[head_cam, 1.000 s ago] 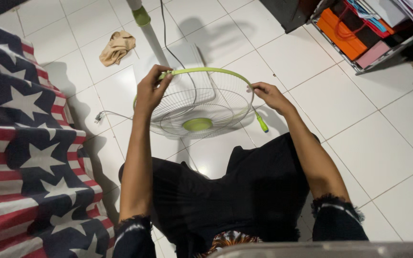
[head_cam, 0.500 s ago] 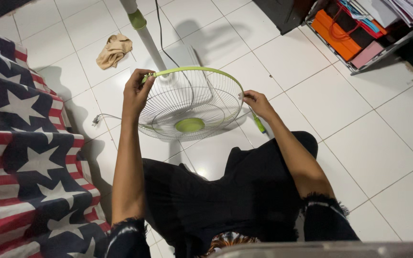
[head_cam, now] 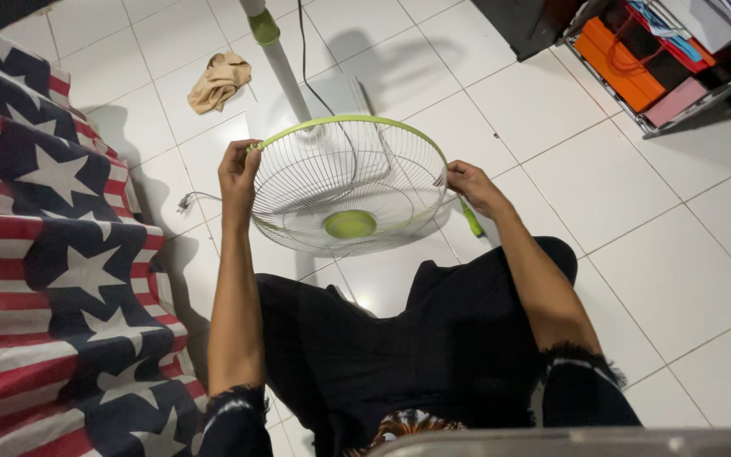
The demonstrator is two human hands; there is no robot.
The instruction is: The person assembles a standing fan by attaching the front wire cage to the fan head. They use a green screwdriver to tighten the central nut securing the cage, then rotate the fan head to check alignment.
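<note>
- One wire fan guard [head_cam: 349, 186], green rim, green centre cap, held between my two hands above the floor.
- My left hand [head_cam: 239, 173]: grip closed on the rim's left edge.
- My right hand [head_cam: 469, 184]: grip pinching the rim's right edge.
- One green-handled screwdriver [head_cam: 472, 222] on the floor, just under my right grip.
- One fan pole [head_cam: 277, 51], beyond the guard.
- One tan cloth [head_cam: 220, 80], beyond my left grip.
- White tiled floor [head_cam: 636, 195]; star-and-stripe blanket [head_cam: 52, 279] left of my left arm.
</note>
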